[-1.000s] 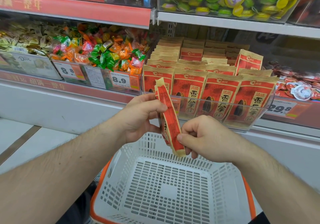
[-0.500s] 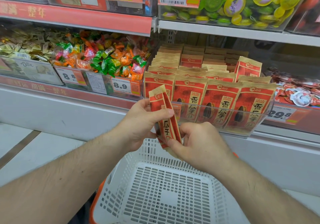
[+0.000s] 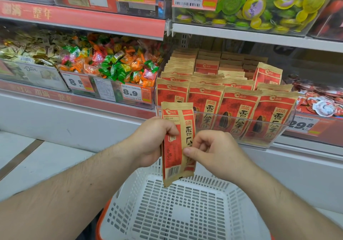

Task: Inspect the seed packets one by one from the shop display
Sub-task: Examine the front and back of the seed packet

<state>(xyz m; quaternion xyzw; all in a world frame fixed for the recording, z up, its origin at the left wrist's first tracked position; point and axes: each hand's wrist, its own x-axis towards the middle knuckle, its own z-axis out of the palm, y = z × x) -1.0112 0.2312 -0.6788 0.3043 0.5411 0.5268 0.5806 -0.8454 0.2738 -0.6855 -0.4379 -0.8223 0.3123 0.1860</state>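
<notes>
I hold one red and tan seed packet (image 3: 177, 143) upright above the basket, its back side with a barcode turned toward me. My left hand (image 3: 152, 141) grips its left edge at mid height. My right hand (image 3: 213, 150) pinches its right edge between thumb and fingers. Behind it, a clear display bin (image 3: 241, 128) on the shelf holds several rows of the same seed packets (image 3: 239, 108) standing upright.
A white perforated shopping basket (image 3: 185, 212) with an orange rim sits right below my hands. Left of the seed bin stands a bin of colourful wrapped candies (image 3: 115, 67). Jelly cups (image 3: 321, 102) lie at the right. An upper shelf (image 3: 241, 33) overhangs the packets.
The packet has turned from edge-on to showing its back face, and it sits higher in both hands. My view has shifted slightly closer to the shelf.
</notes>
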